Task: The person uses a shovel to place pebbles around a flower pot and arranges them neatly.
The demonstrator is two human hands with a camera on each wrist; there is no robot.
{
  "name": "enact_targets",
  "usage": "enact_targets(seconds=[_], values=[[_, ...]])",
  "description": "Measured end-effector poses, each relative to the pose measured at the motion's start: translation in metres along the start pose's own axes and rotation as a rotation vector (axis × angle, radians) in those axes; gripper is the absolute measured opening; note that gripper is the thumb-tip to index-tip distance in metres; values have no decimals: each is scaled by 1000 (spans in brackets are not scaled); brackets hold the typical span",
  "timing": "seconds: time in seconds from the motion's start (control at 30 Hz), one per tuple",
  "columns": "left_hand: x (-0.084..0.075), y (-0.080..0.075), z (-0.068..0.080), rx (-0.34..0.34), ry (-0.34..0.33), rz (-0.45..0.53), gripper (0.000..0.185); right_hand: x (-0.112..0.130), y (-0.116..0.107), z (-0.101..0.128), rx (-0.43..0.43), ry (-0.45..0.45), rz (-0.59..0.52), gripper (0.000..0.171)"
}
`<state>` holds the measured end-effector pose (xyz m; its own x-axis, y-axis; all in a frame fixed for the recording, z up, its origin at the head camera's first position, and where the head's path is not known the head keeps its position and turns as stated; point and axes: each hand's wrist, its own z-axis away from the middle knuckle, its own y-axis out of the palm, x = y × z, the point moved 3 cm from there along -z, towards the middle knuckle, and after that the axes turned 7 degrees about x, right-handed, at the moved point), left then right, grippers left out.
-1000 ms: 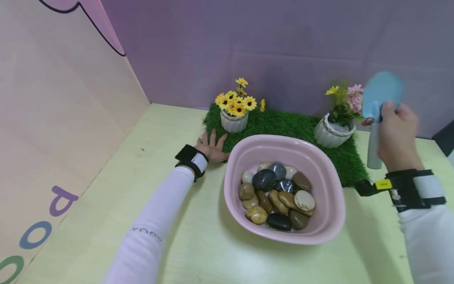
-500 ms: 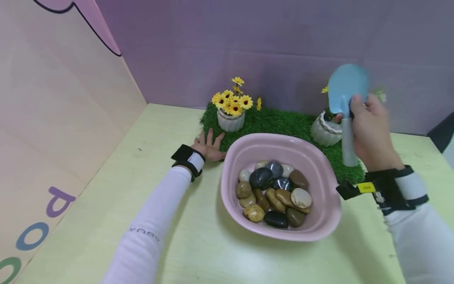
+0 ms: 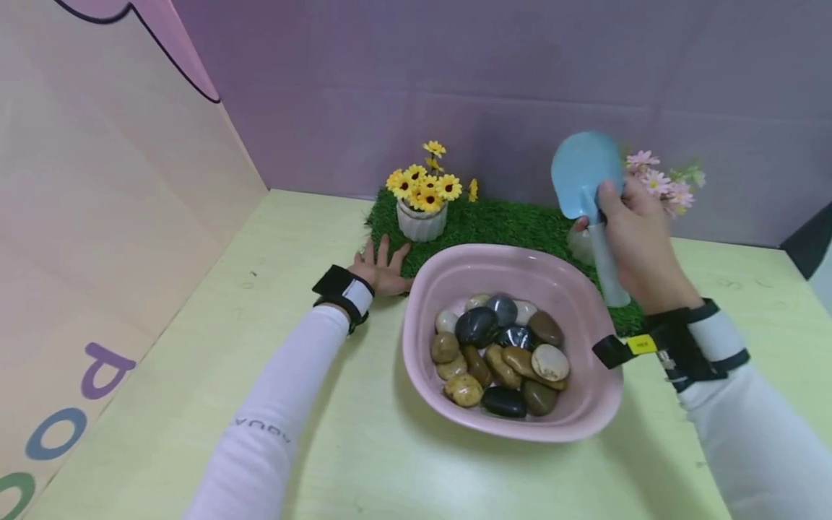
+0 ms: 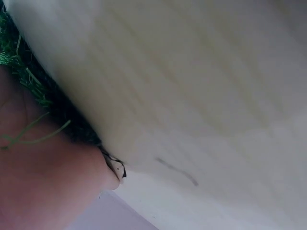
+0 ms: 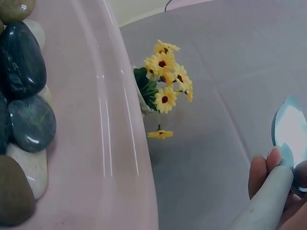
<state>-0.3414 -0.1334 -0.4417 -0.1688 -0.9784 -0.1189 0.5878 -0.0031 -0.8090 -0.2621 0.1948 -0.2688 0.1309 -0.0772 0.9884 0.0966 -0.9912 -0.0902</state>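
My right hand (image 3: pixel 640 242) grips a small trowel with a light blue blade (image 3: pixel 587 170) and a pale grey handle (image 3: pixel 607 267), held up at the right above the turf. In the right wrist view the trowel's handle (image 5: pixel 268 196) lies against the curled fingers. Spread out flat, my left hand (image 3: pixel 383 271) rests at the left edge of the green turf mat (image 3: pixel 500 224); its fingers are straight. The left wrist view shows the heel of that hand (image 4: pixel 53 172) against the turf. Beside it stands a pink basin (image 3: pixel 520 258) holding several polished stones (image 3: pixel 477 326).
On the turf at the back left is a white pot (image 3: pixel 421 222) of yellow flowers (image 3: pixel 425 189). A second pot (image 3: pixel 581 247) with pink flowers (image 3: pixel 653 180) stands behind the right hand, mostly hidden. A purple backdrop (image 3: pixel 325 108) closes the rear of the pale table (image 3: pixel 214 310).
My right hand has carried the trowel leftward, from the table's right side to above the basin's right rear edge, passing in front of the right pot. The left hand has stayed in place.
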Motion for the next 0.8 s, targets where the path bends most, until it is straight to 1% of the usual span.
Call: enact_targets(seconds=[0.1, 0.2, 0.33, 0.4, 0.47, 0.57, 0.63, 0.7, 0.8], values=[[0, 1, -3, 7, -4, -12, 78, 0, 5, -2, 15, 0, 18, 35], [-1, 1, -3, 14, -13, -71, 76, 1, 7, -3, 20, 12, 30, 33], [-2, 0, 0, 16, -18, -75, 74, 3, 11, -2, 24, 20, 56, 33], [-5, -3, 13, 16, -17, -23, 74, 5, 13, -2, 30, 21, 70, 34], [-10, -10, 29, 12, -17, -10, 74, 5, 15, -2, 39, 26, 64, 35], [-19, -24, 59, 0, 0, 13, 75, 6, 17, -2, 46, 32, 41, 40], [-22, -34, 69, -22, 25, 33, 75, 6, 18, -1, 47, 34, 28, 44], [-25, -43, 75, -51, 60, 64, 71, 7, 18, -1, 44, 33, 26, 47], [-28, -55, 81, -110, 113, 148, 61, 7, 18, -1, 36, 32, 26, 47]])
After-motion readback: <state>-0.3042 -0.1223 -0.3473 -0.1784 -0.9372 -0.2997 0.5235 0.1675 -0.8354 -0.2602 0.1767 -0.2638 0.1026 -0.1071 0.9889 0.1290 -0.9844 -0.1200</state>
